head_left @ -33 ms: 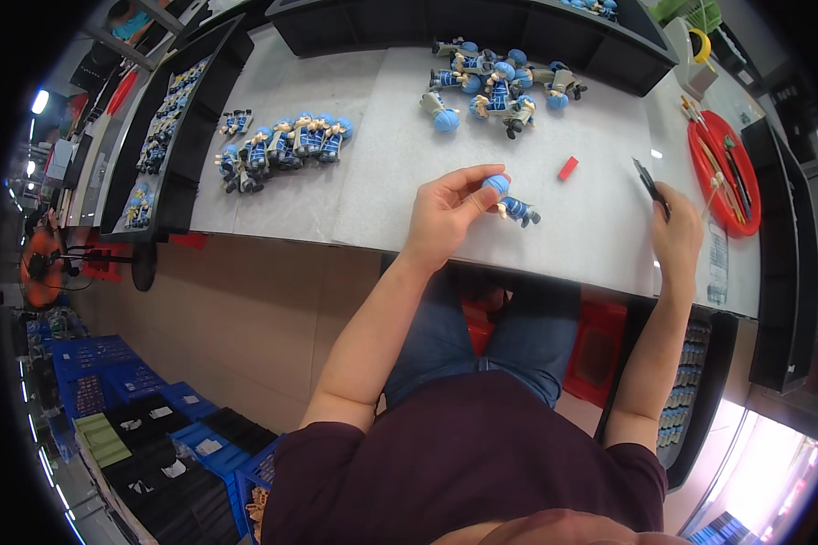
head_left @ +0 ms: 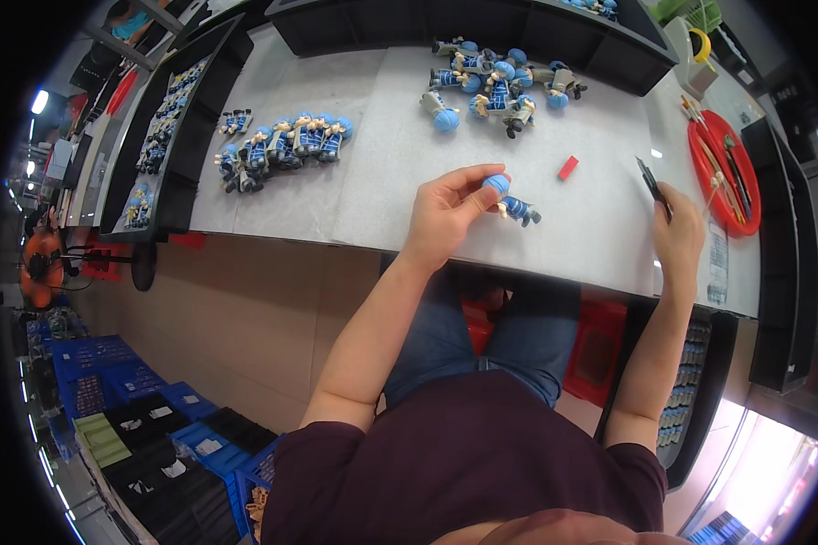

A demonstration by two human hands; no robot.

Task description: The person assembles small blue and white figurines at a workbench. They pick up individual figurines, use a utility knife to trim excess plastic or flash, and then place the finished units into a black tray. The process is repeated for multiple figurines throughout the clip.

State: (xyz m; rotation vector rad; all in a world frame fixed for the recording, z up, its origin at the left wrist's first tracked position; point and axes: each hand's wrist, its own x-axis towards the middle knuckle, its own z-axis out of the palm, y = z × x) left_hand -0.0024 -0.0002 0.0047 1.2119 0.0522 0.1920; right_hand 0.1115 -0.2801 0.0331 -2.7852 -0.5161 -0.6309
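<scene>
Pinched by its round blue head or cap, a small toy figurine [head_left: 518,211] is in my left hand [head_left: 447,211]; its blue-and-dark body points right, just over the white tabletop. The fingers of my right hand [head_left: 678,227] are closed around a slim black tool [head_left: 650,182] with a narrow pointed tip, aimed away from me; its exact kind is unclear. Between the hands and farther back lies a small red block [head_left: 568,168]. A loose heap of similar figurines [head_left: 498,86] lies beyond my left hand. More figurines [head_left: 286,143] stand or lean in a cluster to the left.
Black trays [head_left: 427,27] line the table's far side; another black tray [head_left: 168,136] with figurines is at left. On the right are a red oval dish [head_left: 745,222] with brushes, a yellow tape roll [head_left: 700,44] and a black bin [head_left: 782,272]. Blue crates [head_left: 109,363] stand lower left.
The tool in my right hand has turned slightly, its tip shifting a little to the right, and that hand has moved slightly. My left hand and the figurine look unchanged.
</scene>
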